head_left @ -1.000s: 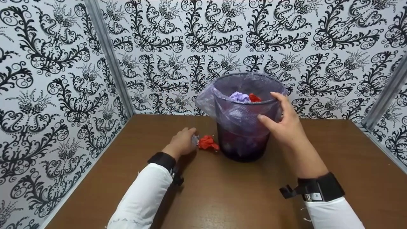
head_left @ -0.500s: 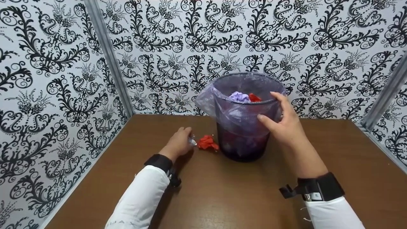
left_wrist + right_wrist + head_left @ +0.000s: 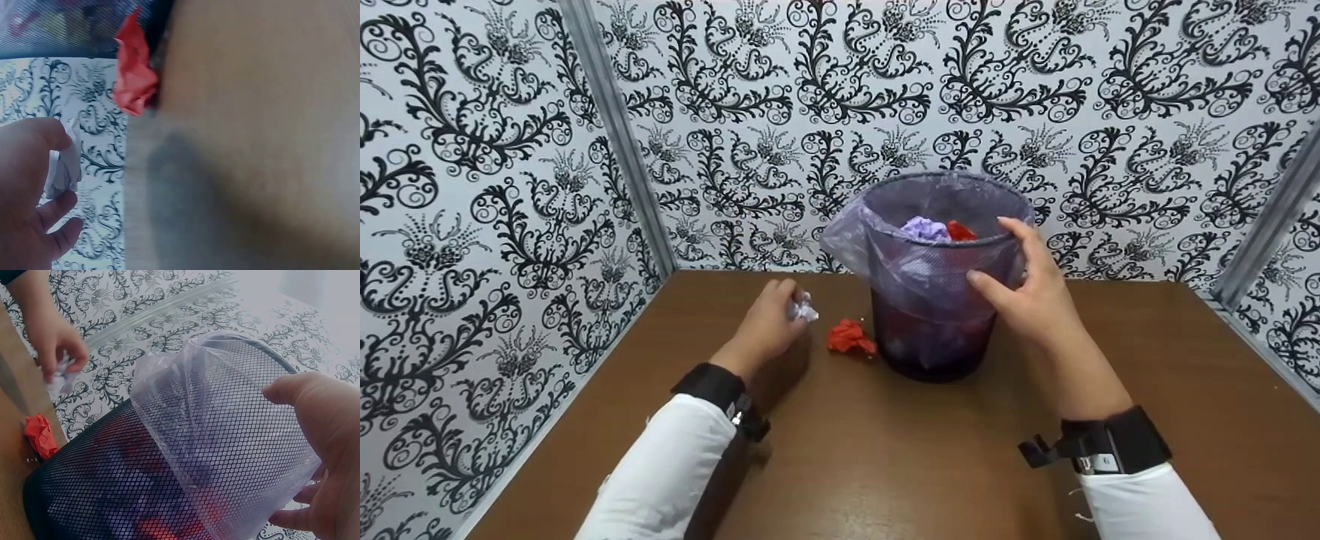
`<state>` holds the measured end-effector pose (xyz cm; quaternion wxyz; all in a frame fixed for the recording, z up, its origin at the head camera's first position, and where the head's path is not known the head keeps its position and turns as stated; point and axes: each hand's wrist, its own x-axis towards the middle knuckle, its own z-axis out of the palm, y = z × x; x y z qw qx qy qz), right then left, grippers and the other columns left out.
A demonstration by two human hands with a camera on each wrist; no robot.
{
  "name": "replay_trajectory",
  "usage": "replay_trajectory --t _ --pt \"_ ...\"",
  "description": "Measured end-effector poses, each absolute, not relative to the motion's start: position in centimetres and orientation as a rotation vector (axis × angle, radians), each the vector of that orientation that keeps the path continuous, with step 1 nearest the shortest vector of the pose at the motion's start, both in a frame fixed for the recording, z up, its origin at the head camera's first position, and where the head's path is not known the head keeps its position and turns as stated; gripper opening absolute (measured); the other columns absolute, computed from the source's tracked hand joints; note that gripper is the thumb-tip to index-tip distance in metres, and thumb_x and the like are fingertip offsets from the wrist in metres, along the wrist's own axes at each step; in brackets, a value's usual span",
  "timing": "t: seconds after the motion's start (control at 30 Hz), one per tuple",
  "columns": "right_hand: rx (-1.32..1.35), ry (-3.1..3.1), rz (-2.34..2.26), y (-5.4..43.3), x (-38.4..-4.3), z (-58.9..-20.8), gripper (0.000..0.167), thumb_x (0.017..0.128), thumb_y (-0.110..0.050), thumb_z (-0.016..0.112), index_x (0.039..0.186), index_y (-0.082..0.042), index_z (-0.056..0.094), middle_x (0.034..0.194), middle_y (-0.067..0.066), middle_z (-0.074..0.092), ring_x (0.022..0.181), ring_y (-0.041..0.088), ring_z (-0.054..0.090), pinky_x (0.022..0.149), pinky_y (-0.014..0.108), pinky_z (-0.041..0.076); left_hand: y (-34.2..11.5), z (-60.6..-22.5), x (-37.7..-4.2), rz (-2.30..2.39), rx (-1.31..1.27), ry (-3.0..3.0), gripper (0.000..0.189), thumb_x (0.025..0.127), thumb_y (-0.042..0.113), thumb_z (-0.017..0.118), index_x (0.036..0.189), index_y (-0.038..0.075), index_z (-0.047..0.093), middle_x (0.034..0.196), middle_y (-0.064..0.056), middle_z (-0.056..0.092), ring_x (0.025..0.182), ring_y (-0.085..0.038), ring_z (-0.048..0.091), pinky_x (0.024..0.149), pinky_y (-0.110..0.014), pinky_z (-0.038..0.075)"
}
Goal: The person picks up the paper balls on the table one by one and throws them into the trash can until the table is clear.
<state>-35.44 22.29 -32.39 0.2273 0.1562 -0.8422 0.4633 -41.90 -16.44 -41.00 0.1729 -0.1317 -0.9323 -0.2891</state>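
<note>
My left hand (image 3: 765,321) pinches a crumpled piece of white paper (image 3: 805,308) between thumb and fingers, left of the bin and above the table. The same paper (image 3: 66,169) shows between the fingertips in the left wrist view. A crumpled red paper (image 3: 850,337) lies on the table against the bin's foot. My right hand (image 3: 1041,300) grips the upper right side of a dark mesh wastebasket (image 3: 934,356), one finger at the rim and the thumb on the front. A translucent purple bin liner (image 3: 847,236) folds over the rim. Crumpled purple paper (image 3: 926,229) and red paper (image 3: 961,231) fill the bin.
The brown wooden table (image 3: 855,465) carries the bin near its back edge. Patterned black-and-white panels (image 3: 750,150) rise behind and on the left, joined by a grey metal post (image 3: 615,127). Tiny light scraps lie by the red paper.
My left hand has drawn left and slightly back from the red paper, lifting the white paper away from beside it. The right hand, bin and red paper stay where they were.
</note>
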Motion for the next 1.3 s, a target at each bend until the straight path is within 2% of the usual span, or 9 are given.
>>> replay_trajectory --t 0.2,0.47,0.77,0.97,1.3 --pt "0.415 -2.343 1.29 22.3 -35.4 -32.3 0.084 0.087 -0.039 0.081 0.157 -0.03 0.034 0.162 0.013 0.037 0.145 0.044 0.04 0.116 0.075 0.03 -16.3 -37.7 -42.1 -0.923 -0.404 -2.532 0.026 0.086 0.007 0.075 0.104 0.008 0.057 0.114 -0.013 0.054 0.104 -0.027 0.059 0.09 -0.038 0.058" --pt "0.402 -2.356 1.295 22.3 -35.2 -32.1 0.086 0.087 -0.04 0.081 0.158 -0.034 0.032 0.164 0.012 0.035 0.145 0.045 0.04 0.116 0.075 0.03 -15.2 -32.2 -42.1 -1.097 -0.41 -2.352 0.026 0.085 0.005 0.073 0.103 0.005 0.055 0.114 -0.012 0.055 0.102 -0.024 0.057 0.086 -0.032 0.059" --pt "0.415 -2.34 1.284 22.2 -35.4 -32.3 0.085 0.087 -0.041 0.081 0.157 -0.032 0.034 0.162 0.012 0.037 0.144 0.044 0.042 0.115 0.074 0.033 -12.4 -27.2 -40.8 -1.464 -0.289 -2.195 0.029 0.09 0.015 0.072 0.109 0.014 0.05 0.115 -0.01 0.06 0.091 -0.024 0.065 0.07 -0.03 0.062" --pt "0.466 -2.288 1.271 22.4 -35.7 -32.6 0.081 0.087 -0.034 0.082 0.155 -0.027 0.038 0.158 0.012 0.041 0.143 0.04 0.043 0.117 0.071 0.033 -10.3 -25.0 -40.5 -1.516 -0.339 -2.139 0.028 0.092 0.016 0.073 0.11 0.014 0.051 0.12 -0.008 0.057 0.097 -0.023 0.066 0.075 -0.028 0.063" --pt "0.456 -2.308 1.255 22.4 -35.7 -32.6 0.082 0.088 -0.037 0.081 0.156 -0.028 0.037 0.16 0.013 0.039 0.143 0.043 0.043 0.115 0.073 0.034 -5.9 -22.6 -39.5 -1.43 -0.47 -2.177 0.025 0.094 0.015 0.072 0.109 0.013 0.052 0.121 -0.003 0.056 0.099 -0.018 0.064 0.077 -0.023 0.061"
